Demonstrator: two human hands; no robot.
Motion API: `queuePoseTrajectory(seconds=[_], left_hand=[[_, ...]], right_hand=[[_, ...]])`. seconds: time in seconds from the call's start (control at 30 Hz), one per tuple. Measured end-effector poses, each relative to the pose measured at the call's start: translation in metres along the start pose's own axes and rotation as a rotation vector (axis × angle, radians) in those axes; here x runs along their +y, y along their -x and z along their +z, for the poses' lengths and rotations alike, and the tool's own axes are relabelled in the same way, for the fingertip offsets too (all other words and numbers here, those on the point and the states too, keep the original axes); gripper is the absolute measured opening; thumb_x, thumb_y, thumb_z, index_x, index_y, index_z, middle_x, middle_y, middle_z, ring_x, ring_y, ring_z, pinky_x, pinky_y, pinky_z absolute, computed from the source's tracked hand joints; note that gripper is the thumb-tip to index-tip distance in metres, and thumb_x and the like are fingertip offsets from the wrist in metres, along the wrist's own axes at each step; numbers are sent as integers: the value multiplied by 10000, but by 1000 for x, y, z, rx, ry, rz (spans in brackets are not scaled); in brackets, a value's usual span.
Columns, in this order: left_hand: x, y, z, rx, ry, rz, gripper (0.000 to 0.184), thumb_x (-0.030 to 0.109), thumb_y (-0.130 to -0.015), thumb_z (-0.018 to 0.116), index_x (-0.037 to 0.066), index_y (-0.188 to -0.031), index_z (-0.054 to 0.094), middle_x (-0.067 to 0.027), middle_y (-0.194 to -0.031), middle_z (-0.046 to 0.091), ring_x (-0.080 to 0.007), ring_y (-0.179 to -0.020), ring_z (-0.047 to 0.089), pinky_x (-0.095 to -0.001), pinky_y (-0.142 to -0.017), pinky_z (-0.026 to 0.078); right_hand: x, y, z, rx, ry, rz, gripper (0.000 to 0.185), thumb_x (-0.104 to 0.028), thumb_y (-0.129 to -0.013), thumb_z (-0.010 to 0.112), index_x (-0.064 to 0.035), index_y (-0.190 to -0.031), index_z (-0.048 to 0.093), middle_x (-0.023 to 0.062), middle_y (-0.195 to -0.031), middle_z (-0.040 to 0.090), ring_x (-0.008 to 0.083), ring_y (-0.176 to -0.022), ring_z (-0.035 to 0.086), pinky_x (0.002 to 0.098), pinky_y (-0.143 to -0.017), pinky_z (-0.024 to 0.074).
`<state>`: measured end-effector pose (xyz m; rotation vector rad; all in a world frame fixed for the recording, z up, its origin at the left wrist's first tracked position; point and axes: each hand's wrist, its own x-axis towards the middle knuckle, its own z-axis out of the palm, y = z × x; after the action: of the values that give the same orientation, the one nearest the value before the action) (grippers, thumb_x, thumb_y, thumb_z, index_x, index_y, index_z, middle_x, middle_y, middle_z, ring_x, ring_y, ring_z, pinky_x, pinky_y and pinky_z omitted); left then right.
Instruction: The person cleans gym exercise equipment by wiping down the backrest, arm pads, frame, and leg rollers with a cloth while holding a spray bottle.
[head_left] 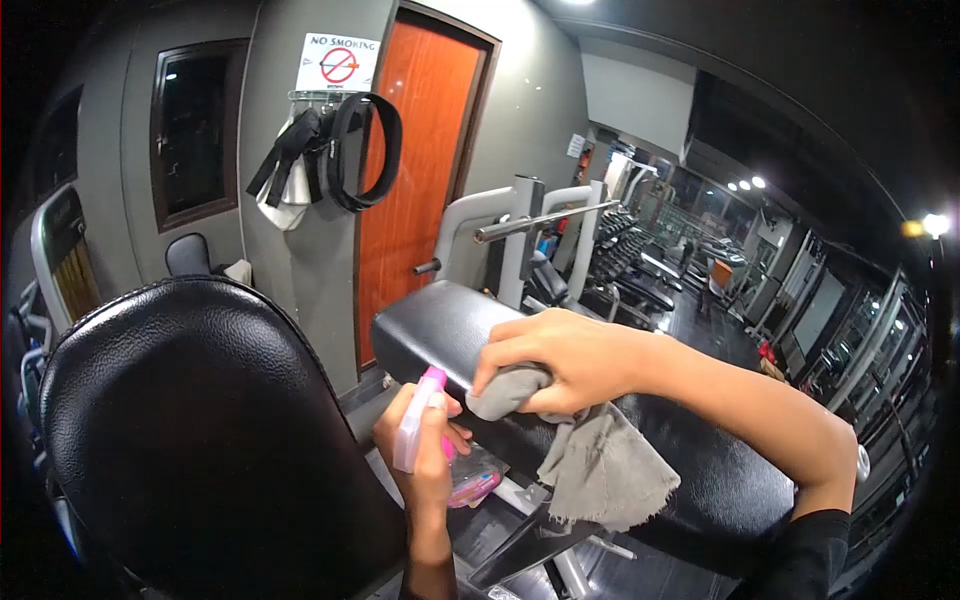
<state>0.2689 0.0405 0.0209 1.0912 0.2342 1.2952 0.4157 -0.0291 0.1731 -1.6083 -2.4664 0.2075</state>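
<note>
My left hand (425,450) is wrapped round a spray bottle (408,435) with a pink nozzle and a whitish trigger head. The bottle's clear lower part, with a coloured label, shows to the right of the hand. In my right hand (545,355) is a bunched grey cloth (610,470) with frayed edges, its loose end hanging down over the side of the pad. The hand and cloth rest against the edge of a long black padded bench (445,320). Beside my left hand stands a black upholstered backrest (190,400).
A barbell (540,222) lies across a grey rack behind the bench. Lifting belts (365,150) hang on wall hooks under a no-smoking sign (338,63), next to an orange door (415,130). Dumbbell racks (620,245) and machines line the far room.
</note>
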Motion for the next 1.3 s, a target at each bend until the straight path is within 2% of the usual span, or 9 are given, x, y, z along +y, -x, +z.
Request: queuePoseTrajectory(seconds=[0.1, 0.23, 0.37, 0.57, 0.8, 0.9, 1.03, 1.17, 1.3], left_hand=[[1, -3, 2, 31, -77, -14, 255, 162, -923, 535, -54, -799, 594, -90, -683, 597, -136, -435, 549, -274, -474, 499], [-2, -4, 1, -11, -32, -11, 247, 164, -919, 537, -60, -827, 591, -86, -690, 588, -133, -440, 551, -266, -467, 485], [-2, -6, -2, -54, -19, 4, 251, 168, -913, 538, -67, -838, 589, -91, -686, 584, -134, -448, 556, -270, -472, 486], [-3, -6, -2, -83, 11, 23, 265, 174, -913, 533, -74, -833, 583, -92, -681, 580, -141, -459, 563, -273, -486, 488], [-4, -3, -2, -58, -20, 30, 251, 163, -902, 537, -69, -822, 587, -90, -660, 578, -140, -457, 559, -276, -499, 491], [-3, -4, -1, -31, -57, 59, 242, 159, -892, 550, -61, -801, 593, -85, -661, 578, -135, -457, 555, -267, -481, 476], [2, -6, 1, 54, -179, 56, 232, 154, -881, 564, -50, -777, 599, -75, -653, 575, -128, -467, 553, -257, -466, 461], [3, -9, 4, 95, -277, 91, 224, 152, -877, 572, -36, -759, 601, -59, -637, 562, -112, -499, 547, -254, -452, 445], [0, -8, 2, 98, -293, 90, 218, 148, -874, 588, -33, -754, 598, -57, -626, 548, -104, -514, 542, -261, -454, 435]], right_hand=[[21, 0, -14, -14, 51, 36, 285, -142, -747, 665, -67, -1021, 635, 154, -959, 642, 369, -955, 629, 443, -833, 492], [65, -10, -3, 179, 174, 269, 277, -128, -757, 649, -70, -1026, 626, 168, -940, 644, 378, -955, 630, 455, -843, 499], [53, -21, 10, 223, 125, 109, 257, -136, -771, 647, -78, -1021, 628, 163, -936, 642, 372, -950, 632, 455, -834, 500], [36, -24, -3, 10, -48, -65, 248, -149, -758, 661, -84, -997, 657, 158, -929, 667, 368, -931, 645, 447, -821, 507], [86, -56, 14, 243, 249, 253, 219, -142, -781, 645, -105, -997, 635, 150, -920, 666, 372, -940, 642, 475, -825, 503], [74, -56, 18, 263, 179, 157, 210, -130, -793, 635, -110, -1003, 631, 151, -914, 659, 374, -946, 637, 477, -829, 501], [45, -44, 6, 31, -126, -119, 314, -95, -729, 671, -90, -1043, 682, 138, -980, 658, 329, -962, 649, 398, -867, 506], [68, -52, 4, 88, -71, -49, 232, -146, -783, 652, -112, -1010, 684, 135, -943, 675, 358, -946, 644, 432, -848, 510], [108, -78, 14, 268, 149, 289, 217, -158, -795, 634, -114, -1006, 666, 146, -972, 683, 347, -974, 643, 453, -874, 505]])
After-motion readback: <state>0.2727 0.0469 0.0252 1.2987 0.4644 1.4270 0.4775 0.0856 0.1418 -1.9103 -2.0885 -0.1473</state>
